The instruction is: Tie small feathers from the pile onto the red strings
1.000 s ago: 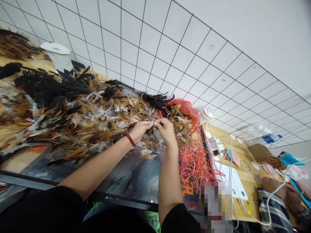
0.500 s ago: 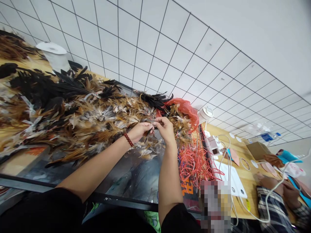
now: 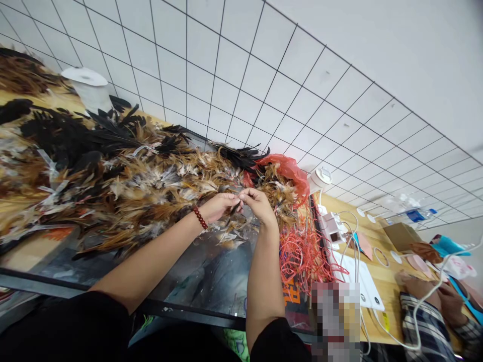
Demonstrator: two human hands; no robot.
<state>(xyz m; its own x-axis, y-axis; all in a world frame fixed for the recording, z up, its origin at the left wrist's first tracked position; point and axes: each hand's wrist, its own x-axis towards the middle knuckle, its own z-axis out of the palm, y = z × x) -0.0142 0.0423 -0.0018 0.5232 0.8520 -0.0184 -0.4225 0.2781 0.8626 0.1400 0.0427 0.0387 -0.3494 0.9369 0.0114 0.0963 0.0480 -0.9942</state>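
Over the near edge of a big heap of brown, white and black feathers [image 3: 162, 186], my two hands meet at the fingertips. My left hand [image 3: 221, 207], below a wrist with a red-brown bead bracelet [image 3: 200, 217], is closed in a pinch. From its fingers a small dark feather [image 3: 234, 207] seems to hang, partly hidden. My right hand [image 3: 258, 205] pinches at the same spot; its fingers cover what they grip. White ties [image 3: 53, 193] bind some feather bunches on the left.
A tangle of red cord [image 3: 302, 251] lies right of my right forearm. Behind it are a red plastic bag [image 3: 289, 168], a white lidded cup [image 3: 320, 178] and a white power strip [image 3: 334, 226]. A white spool [image 3: 88, 90] stands back left. A co-worker's plaid sleeve [image 3: 422, 322] shows at right.
Both hands have shifted very slightly down and right, still pinched together. My right wrist has bent outward a little. The feather heap looks the same.
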